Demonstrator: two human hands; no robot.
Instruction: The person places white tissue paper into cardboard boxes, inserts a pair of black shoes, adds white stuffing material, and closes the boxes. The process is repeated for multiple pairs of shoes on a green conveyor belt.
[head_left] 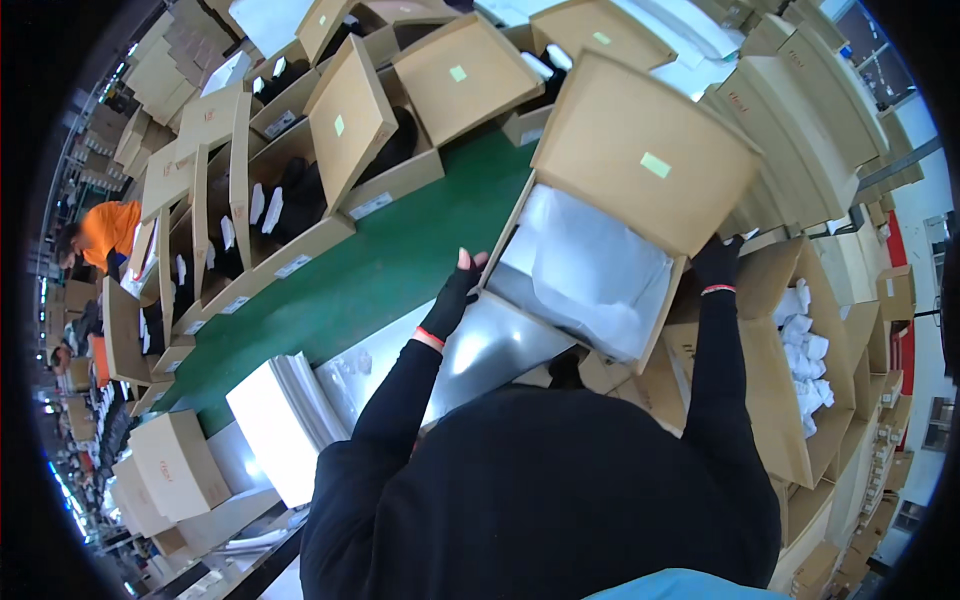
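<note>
In front of me lies a shoebox-like brown cardboard box (655, 350), its lid (650, 150) raised and leaning away. White tissue paper (595, 270) covers what is inside. At the box's left wall is my left hand (455, 292), in a black fingerless glove, fingers stretched out and apart. My right hand (715, 262), gloved the same way, is by the far right corner, close to the lid's lower edge. One fingertip of it sticks out to the right; the other fingers are hidden, so its grip on the box is unclear.
Open boxes with black items (290, 200) line the far side of a green work surface (400, 235). A white stack of sheets (285, 425) stands near left. To the right, a large carton (770, 400) holds crumpled white paper (803, 350). A person in orange (108, 230) is far left.
</note>
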